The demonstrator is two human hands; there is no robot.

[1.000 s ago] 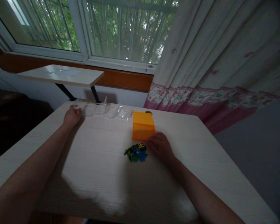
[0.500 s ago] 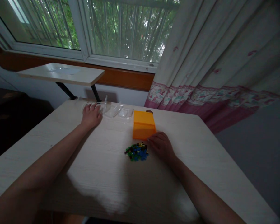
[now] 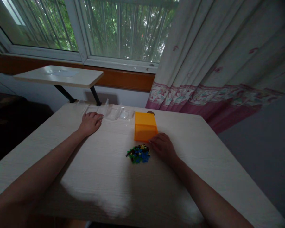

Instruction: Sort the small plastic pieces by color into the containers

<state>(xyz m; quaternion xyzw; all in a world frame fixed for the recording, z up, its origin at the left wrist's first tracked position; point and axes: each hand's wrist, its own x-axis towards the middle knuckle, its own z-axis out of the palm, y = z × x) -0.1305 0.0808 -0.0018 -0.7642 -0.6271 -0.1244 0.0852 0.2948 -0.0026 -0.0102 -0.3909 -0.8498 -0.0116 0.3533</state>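
Observation:
My left hand (image 3: 90, 124) lies palm down on the table, fingers stretched out and holding nothing, just in front of the clear plastic containers (image 3: 114, 113). A yellow-orange open box (image 3: 146, 133) stands right of the middle. At its front right corner is my right hand (image 3: 163, 146), its fingers drawn together with the tips close to the box's front edge. Whatever they may pinch is too small or hidden to see. Left of those fingertips, in front of the box, sits a pile of small building bricks (image 3: 139, 154) in blue, green, black and yellow.
A small raised white shelf (image 3: 61, 76) on black legs stands at the table's back left. Behind the yellow box lies a small dark round object (image 3: 150, 112). A patterned curtain (image 3: 192, 91) hangs by the window at the back right.
My left hand has drawn back slightly toward me, away from the clear containers. My right hand stays by the box corner. The whole view has shifted a little.

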